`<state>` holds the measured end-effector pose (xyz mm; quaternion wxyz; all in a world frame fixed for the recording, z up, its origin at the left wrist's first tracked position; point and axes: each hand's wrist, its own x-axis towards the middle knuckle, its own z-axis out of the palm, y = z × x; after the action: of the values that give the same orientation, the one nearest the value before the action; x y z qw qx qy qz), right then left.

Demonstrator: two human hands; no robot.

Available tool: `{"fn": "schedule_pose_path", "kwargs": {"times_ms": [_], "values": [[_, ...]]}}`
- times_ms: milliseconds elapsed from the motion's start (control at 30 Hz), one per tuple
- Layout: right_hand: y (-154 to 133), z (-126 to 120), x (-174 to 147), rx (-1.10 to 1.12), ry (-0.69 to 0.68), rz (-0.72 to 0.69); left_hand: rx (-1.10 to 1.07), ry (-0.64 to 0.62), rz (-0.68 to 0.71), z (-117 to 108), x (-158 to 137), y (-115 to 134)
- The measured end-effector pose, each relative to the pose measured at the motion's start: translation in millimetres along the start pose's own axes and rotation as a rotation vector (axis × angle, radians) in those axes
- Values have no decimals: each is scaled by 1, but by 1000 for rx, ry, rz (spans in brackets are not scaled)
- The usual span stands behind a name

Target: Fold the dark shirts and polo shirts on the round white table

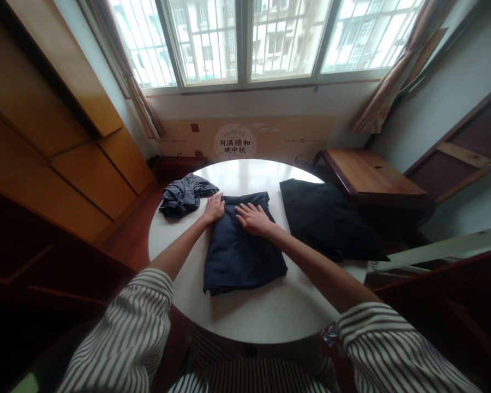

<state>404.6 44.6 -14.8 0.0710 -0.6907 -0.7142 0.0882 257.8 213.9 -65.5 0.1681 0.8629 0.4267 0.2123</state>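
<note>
A dark navy folded garment (245, 251) lies flat in the middle of the round white table (192, 311); its exact kind I cannot make out. My left hand (215, 207) rests at its upper left edge with fingers stretched out. On its upper middle part lies my right hand (253, 218), palm down and fingers spread. To the left sits a crumpled dark grey garment (184, 194). Black cloth (323, 218), spread flat, covers the right side of the table and reaches past its edge.
Behind the table on the right stands a wooden desk (376, 172). Wooden cabinets (73, 169) line the left wall. A printed banner (270, 136) hangs below the barred windows, with curtains (141, 103) at the sides.
</note>
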Motion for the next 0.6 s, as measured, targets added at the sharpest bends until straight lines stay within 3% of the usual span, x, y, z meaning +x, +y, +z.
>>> {"fn": "schedule_pose_path", "kwargs": {"times_ms": [167,300,367,467,600], "values": [[20,17,30,-52,59,167,106,-105,-2,-11,-2,-5],[23,19,33,-38,62,201,206,-102,-3,-23,-4,17],[24,18,34,-36,40,203,292,-116,103,-26,-17,35],[28,17,39,-45,20,202,356,-276,267,-24,-51,54],[36,14,47,-50,8,192,377,-326,287,-20,-90,55]]}}
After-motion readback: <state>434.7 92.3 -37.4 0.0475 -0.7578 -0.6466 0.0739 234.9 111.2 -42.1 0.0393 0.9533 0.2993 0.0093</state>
